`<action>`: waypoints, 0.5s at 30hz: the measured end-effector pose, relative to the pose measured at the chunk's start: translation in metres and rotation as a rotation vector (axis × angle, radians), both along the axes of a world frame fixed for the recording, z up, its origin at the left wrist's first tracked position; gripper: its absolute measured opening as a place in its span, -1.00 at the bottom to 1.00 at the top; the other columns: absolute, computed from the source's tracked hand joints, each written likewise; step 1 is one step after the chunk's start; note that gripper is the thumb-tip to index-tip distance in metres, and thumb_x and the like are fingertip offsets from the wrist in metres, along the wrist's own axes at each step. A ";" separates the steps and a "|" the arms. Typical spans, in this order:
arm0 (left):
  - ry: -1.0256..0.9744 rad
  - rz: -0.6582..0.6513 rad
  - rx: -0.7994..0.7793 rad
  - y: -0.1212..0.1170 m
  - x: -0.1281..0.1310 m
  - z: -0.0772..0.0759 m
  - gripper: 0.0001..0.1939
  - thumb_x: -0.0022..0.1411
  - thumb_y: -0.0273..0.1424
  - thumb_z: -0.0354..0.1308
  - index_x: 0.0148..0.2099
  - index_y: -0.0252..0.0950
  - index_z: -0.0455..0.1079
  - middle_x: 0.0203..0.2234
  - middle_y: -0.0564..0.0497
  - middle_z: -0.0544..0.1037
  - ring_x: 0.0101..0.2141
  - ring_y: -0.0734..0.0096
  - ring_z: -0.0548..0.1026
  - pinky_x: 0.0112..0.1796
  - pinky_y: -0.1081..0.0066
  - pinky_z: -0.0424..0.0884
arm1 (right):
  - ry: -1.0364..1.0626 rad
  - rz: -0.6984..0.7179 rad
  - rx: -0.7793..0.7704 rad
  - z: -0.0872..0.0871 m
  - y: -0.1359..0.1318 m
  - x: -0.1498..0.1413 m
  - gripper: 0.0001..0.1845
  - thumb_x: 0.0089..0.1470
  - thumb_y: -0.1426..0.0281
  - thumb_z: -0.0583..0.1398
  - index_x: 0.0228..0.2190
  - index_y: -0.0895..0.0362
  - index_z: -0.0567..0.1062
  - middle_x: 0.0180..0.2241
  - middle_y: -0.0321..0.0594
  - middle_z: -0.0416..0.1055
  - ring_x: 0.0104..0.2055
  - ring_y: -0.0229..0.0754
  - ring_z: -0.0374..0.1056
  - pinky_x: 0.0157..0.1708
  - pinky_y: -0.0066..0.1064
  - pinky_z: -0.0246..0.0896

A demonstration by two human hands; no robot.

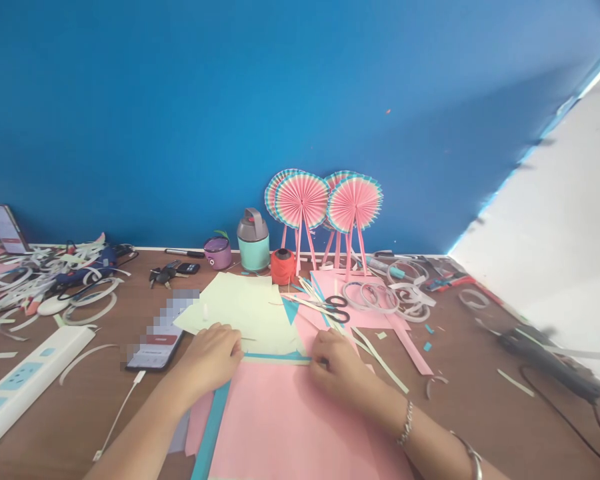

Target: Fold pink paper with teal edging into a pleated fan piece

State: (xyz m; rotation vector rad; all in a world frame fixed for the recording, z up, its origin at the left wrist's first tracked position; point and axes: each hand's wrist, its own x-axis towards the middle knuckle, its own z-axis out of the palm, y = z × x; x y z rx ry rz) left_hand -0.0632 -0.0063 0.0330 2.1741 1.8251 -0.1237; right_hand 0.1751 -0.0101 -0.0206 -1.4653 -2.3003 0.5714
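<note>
A large pink paper sheet (pixel 275 420) lies before me, with a thin blue and pale strip along its far edge and a blue sheet (pixel 214 427) showing at its left. My left hand (pixel 214 357), fingers curled, is closed at the far left corner of the pink paper. At the far right corner my right hand (pixel 334 360) is closed in the same way, its fingertips mostly hidden. Just beyond both hands lies pale green paper (pixel 245 303). Black-handled scissors (pixel 337 309) rest on pink scraps beyond my right hand.
Pink and blue paper fans (pixel 303 200) stand against the blue wall. A turquoise container (pixel 253 250), purple cup (pixel 217 253) and red object (pixel 283 267) stand nearby. Left are a phone (pixel 157 350) and power strip (pixel 27 380); right, tape rolls (pixel 375 297) and a corded dark tool (pixel 550 360).
</note>
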 end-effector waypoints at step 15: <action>0.040 -0.010 -0.008 -0.002 0.003 0.002 -0.77 0.15 -0.52 -0.16 -0.48 -0.25 0.25 -0.39 -0.06 0.47 -0.26 0.22 0.39 -0.32 0.32 0.23 | -0.005 -0.017 0.053 -0.009 0.001 -0.001 -0.74 -0.27 0.66 0.02 -0.68 0.15 0.01 -0.57 -0.29 0.14 -0.43 -0.24 0.06 -0.42 -0.41 -0.07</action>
